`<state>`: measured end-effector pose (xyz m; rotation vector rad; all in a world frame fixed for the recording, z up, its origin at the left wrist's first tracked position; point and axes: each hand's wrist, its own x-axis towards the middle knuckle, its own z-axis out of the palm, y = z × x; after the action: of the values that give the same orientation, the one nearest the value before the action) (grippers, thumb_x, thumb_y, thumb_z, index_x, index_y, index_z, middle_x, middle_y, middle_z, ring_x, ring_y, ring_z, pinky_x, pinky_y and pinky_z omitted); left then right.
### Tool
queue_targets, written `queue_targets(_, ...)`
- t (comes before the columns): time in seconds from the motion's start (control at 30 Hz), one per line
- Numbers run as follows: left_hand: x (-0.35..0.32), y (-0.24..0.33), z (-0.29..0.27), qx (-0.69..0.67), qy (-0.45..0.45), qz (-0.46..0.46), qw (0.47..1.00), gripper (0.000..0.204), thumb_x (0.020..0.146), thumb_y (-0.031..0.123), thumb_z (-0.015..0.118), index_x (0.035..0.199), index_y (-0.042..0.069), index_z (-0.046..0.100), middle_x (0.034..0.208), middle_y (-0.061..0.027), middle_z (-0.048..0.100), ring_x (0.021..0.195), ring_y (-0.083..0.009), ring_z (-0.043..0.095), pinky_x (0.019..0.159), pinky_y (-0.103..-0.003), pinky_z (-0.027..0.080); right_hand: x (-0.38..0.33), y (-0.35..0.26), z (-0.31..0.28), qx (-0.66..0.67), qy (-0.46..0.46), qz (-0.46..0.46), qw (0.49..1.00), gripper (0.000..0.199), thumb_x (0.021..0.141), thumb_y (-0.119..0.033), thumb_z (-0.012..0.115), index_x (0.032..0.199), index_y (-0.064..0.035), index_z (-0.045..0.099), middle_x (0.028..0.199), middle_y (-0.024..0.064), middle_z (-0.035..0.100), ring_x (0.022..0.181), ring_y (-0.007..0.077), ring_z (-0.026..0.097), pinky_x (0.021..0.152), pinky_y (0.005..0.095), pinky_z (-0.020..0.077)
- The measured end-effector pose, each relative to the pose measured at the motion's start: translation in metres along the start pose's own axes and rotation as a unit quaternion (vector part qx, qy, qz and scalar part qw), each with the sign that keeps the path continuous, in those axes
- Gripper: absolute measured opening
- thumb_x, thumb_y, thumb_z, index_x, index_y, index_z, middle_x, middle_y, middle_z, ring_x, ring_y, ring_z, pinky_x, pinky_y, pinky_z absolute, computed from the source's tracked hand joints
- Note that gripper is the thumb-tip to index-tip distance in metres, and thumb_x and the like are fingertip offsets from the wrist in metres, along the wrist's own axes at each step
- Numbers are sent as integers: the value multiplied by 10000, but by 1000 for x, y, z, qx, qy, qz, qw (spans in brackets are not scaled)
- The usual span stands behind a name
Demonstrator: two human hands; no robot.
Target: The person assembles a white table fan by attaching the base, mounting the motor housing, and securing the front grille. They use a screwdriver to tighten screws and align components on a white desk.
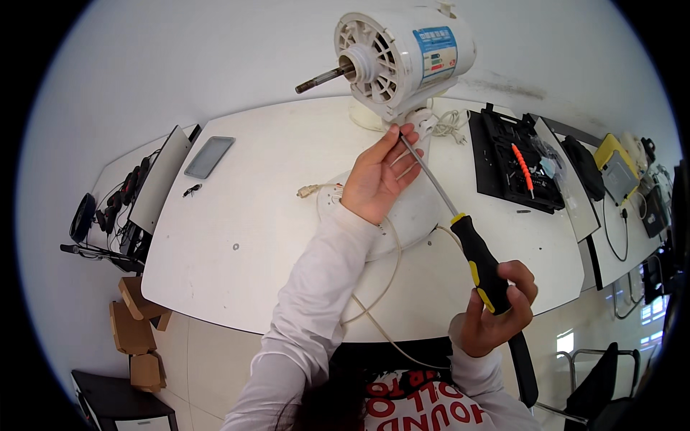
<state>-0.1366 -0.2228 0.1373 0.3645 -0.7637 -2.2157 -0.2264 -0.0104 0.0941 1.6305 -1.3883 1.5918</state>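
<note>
My right hand [499, 309] is wrapped round the black and yellow handle of a screwdriver [480, 262], whose shaft slants up and to the left. At its tip, my left hand [383, 172], palm up, has thumb and fingers closed round the end of the shaft; whether a screw is also between them is hidden. Just above the fingertips is the underside of a white electric fan's motor housing [402, 57], with a bare metal shaft pointing left. Below it, the fan's round white base [413, 223] stands on the table, partly covered by my left hand and forearm.
On the white table [215, 280] lie a grey tray [210, 157], a small black clip-like piece [192, 190] and a small ring [236, 246]. To the right is an open black tool case [517, 158] with an orange flexible shaft [522, 169]. A pale cord [394, 266] runs toward me.
</note>
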Motion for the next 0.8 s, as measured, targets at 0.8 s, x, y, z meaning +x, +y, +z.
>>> queue_targets(0.8, -36, -3, 25, 224, -45, 259, 938, 218, 887, 181, 519, 932, -8, 619, 866, -63, 629, 826, -124, 575, 791, -238, 413, -17, 54, -34, 372, 280, 363, 807, 455, 942, -339, 459, 1272, -36, 375, 1167, 113, 490, 1109, 189, 488, 980, 299, 408)
